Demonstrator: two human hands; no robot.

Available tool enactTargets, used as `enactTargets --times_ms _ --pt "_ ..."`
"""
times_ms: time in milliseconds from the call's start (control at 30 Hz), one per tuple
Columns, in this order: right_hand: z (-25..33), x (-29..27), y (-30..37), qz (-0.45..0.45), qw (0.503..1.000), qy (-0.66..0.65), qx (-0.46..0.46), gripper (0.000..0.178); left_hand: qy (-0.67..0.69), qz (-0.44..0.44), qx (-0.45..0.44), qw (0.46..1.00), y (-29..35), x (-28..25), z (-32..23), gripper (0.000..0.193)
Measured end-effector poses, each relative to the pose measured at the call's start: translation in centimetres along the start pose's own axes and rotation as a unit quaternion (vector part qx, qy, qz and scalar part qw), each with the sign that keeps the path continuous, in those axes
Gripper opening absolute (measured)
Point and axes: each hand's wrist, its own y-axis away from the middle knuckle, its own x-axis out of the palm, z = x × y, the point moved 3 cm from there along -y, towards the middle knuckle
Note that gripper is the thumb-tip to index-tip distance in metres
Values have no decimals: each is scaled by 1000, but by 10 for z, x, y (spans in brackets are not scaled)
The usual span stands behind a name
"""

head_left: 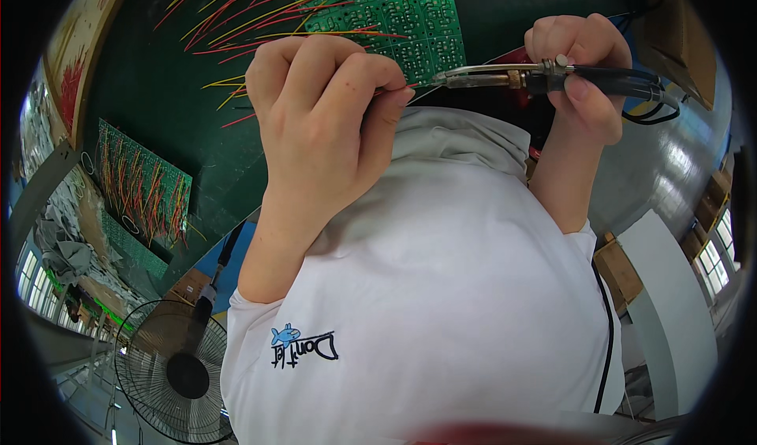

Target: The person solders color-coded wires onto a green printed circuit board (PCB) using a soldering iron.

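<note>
My left hand (pixel 319 117) is closed in a pinch, thumb against forefinger, on a thin red wire (pixel 411 87) whose end shows just past the fingertips. That wire end is at the near edge of a green circuit board panel (pixel 430 31). My right hand (pixel 587 70) is wrapped round a soldering iron (pixel 536 80) with a thin metal feed tube along its top. The iron points left, its tip close to the wire end and the board's edge; whether they touch I cannot tell. Several red and yellow wires (pixel 260 15) stick out leftward from the panel.
Another board with many red and yellow wires (pixel 146 181) lies on the green work surface (pixel 213 141) at the left, beside a bare green board (pixel 134 244). A black fan (pixel 188 374) stands at lower left. Cardboard boxes (pixel 678 43) are at the right.
</note>
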Motion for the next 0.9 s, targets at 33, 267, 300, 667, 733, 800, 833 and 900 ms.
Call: enactTargets --times_ms 33,267,300,667,733,800,833,900 --pt "0 0 -1 -6 1000 14 2 17 1 1 -2 1000 0 -1 0 14" --pt "-3 -6 -2 3 1000 -5 4 17 -2 20 -2 1000 -3 0 0 13" --pt "-3 -8 -3 2 1000 -12 2 18 -2 24 0 1000 -4 0 1 14" --pt "-4 -16 -6 -9 997 -71 8 19 13 24 7 1000 -7 -5 8 31" --pt "-5 -17 -4 -59 988 -142 20 18 10 23 5 1000 -6 -8 4 30" --pt "-9 -13 -6 -62 984 -167 8 18 28 25 -7 999 -4 -8 5 27" --pt "-10 -16 -5 -86 980 -177 13 18 14 20 5 1000 -5 -6 7 27" --pt "-7 -20 -13 -70 980 -184 -8 17 44 6 -14 999 -6 -3 4 20"
